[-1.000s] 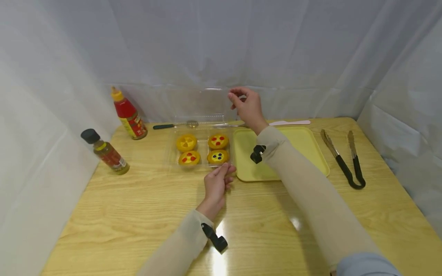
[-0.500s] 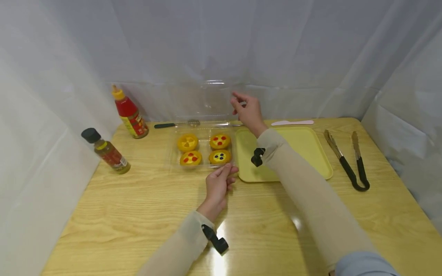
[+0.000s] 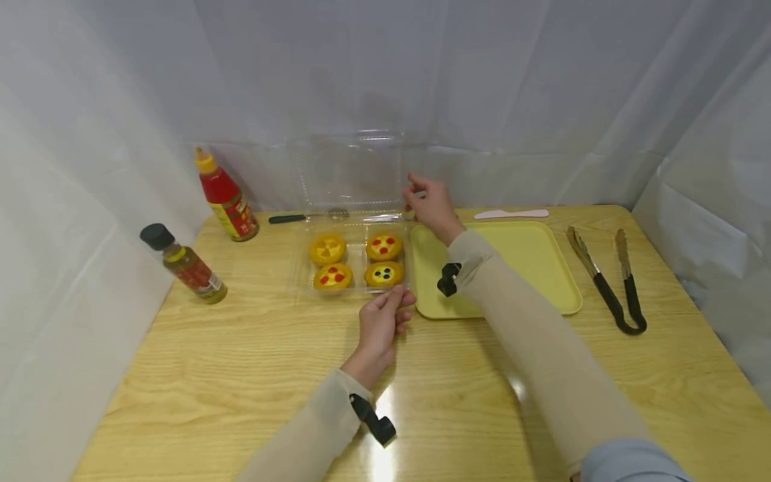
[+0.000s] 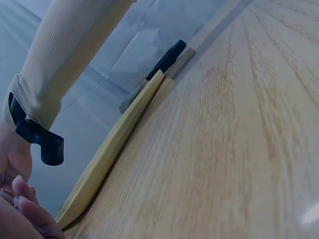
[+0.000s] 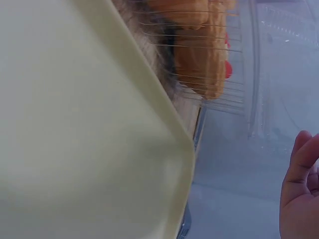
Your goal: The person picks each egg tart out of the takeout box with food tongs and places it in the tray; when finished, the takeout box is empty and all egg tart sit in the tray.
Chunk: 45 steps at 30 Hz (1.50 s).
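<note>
A clear plastic clamshell box [image 3: 355,294] with several toy egg tarts [image 3: 332,276] in it sits left of the yellow tray [image 3: 512,268]. Its lid [image 3: 349,171] stands up at the back, nearly upright. My left hand [image 3: 378,328] pinches the box's front right corner between thumb and forefinger. Beside the lid's right edge is my right hand [image 3: 435,204], its fingers loosely bent and its fingertips near the plastic. In the right wrist view that same right hand [image 5: 301,194] shows at the right border, nothing between its fingers.
A red sauce bottle [image 3: 225,201] and a black-capped bottle [image 3: 187,268] stand at the left. A dark-handled utensil [image 3: 288,219] lies behind the box, a pink knife [image 3: 512,214] behind the tray. Open tongs [image 3: 611,294] lie to the right. A pale curtain [image 3: 512,100] hangs close behind.
The lid has swung up and back, its top edge higher in the head view. My right hand has come down slightly along its side. The left hand stays at the box corner.
</note>
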Motion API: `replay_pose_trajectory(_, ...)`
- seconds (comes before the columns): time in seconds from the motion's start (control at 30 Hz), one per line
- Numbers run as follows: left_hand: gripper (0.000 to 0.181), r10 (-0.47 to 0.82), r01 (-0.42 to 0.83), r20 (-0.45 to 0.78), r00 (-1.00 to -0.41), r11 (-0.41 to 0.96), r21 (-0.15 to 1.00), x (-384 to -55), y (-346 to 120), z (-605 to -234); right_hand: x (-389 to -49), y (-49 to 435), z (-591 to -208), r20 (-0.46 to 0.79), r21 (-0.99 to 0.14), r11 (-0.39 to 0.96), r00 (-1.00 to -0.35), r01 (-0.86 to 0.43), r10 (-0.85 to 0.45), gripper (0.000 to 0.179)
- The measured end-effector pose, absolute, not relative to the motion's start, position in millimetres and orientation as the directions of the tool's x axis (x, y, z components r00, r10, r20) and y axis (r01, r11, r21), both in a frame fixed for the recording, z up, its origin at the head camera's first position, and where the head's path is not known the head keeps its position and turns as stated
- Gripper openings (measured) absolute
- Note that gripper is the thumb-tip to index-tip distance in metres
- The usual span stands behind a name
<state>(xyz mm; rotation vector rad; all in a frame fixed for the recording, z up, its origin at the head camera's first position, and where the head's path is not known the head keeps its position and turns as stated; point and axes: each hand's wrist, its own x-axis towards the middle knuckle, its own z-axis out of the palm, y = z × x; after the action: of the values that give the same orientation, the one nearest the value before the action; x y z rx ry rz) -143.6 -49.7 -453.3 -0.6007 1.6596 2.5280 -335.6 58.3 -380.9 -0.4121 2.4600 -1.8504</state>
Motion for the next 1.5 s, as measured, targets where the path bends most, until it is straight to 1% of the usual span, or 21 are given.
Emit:
replay_pose_trajectory(0.23, 0.028, -0.158, -0.247, -0.338, -0.928, -0.419, 0.874, -145, -51, -454, -333, 60, -387, 0.064, -0.967, 0.225, -0.967, -0.121, -0.246, 0.051)
replay_pose_trajectory(0.53, 0.030, -0.145, -0.265, -0.343, -0.928, -0.392, 0.881, -146, -55, -454, -333, 61, -390, 0.006, -0.967, 0.246, -0.964, -0.073, -0.265, 0.055)
replay_pose_trajectory(1.03, 0.030, -0.127, -0.273, -0.341, -0.931, -0.376, 0.885, -147, -61, -455, -326, 69, -392, 0.035, -0.961, 0.255, -0.958, -0.111, -0.284, 0.051)
replay_pose_trajectory(1.4, 0.026, -0.130, -0.251, -0.301, -0.945, -0.304, 0.919, -140, -62, -449, -314, 81, -382, 0.028, -0.959, 0.258, -0.950, -0.113, -0.312, 0.045)
replay_pose_trajectory(1.5, 0.029, -0.124, -0.243, -0.288, -0.949, -0.292, 0.925, -138, -64, -447, -309, 85, -378, 0.031, -0.956, 0.266, -0.947, -0.121, -0.318, 0.042)
